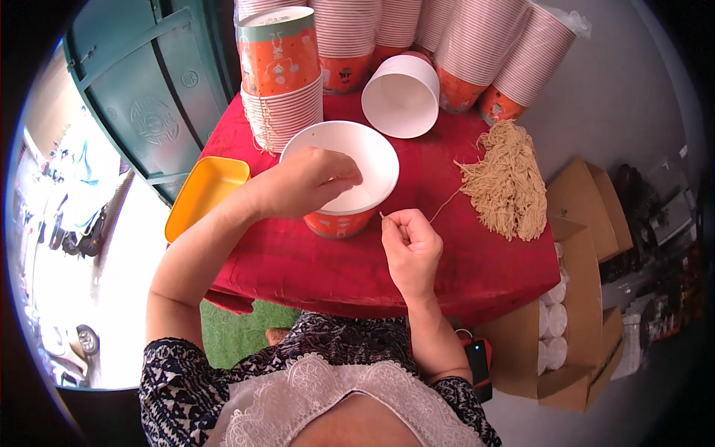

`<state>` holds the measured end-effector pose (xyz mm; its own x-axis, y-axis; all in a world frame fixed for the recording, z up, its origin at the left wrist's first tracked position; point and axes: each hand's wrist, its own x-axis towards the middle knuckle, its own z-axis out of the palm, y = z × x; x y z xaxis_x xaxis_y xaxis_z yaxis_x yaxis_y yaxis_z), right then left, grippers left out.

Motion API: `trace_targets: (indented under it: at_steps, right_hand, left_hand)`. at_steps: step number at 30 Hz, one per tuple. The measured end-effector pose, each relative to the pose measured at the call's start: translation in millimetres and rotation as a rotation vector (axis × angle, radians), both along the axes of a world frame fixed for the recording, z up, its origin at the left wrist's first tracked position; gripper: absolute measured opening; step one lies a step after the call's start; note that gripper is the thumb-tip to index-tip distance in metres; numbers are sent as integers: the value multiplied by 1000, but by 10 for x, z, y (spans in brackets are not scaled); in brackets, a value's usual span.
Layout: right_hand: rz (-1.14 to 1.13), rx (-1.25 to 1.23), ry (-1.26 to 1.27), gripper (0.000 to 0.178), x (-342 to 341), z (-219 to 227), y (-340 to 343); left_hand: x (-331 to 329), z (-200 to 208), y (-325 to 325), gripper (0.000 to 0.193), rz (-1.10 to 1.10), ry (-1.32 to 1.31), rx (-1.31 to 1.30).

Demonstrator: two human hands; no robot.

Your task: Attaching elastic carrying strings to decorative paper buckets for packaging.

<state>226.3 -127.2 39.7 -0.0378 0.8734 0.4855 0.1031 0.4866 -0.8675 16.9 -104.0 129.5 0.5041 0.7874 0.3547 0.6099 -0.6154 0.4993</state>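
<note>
A white-lined paper bucket with an orange outside stands upright near the middle of the table. My left hand reaches over its rim, fingers curled down toward the inside; what they hold, if anything, is hidden. Just right of the bucket, my right hand pinches the end of a thin tan string, and a short tip pokes out past the thumb. From there the string runs up to a loose bundle of tan strings on the table's right side.
Behind the bucket, another bucket lies on its side, its mouth facing me. Tall stacks of nested buckets line the back of the red-covered table. A yellow tray sits at the left edge. Cardboard boxes stand at the lower right.
</note>
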Motion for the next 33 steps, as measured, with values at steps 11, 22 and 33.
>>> trace_targets:
  at_steps: [11,22,33]
  right_hand:
    - [-44,51,-71,11,-92,34,14]
    - [-42,64,-75,12,-125,16,61]
    - [-53,56,-111,12,-118,27,83]
  left_hand:
    - [123,24,188,20,-188,85,-225]
    - [145,-5,207,19,-207,99,-239]
    - [158,-20,260,22,-256,136,-249]
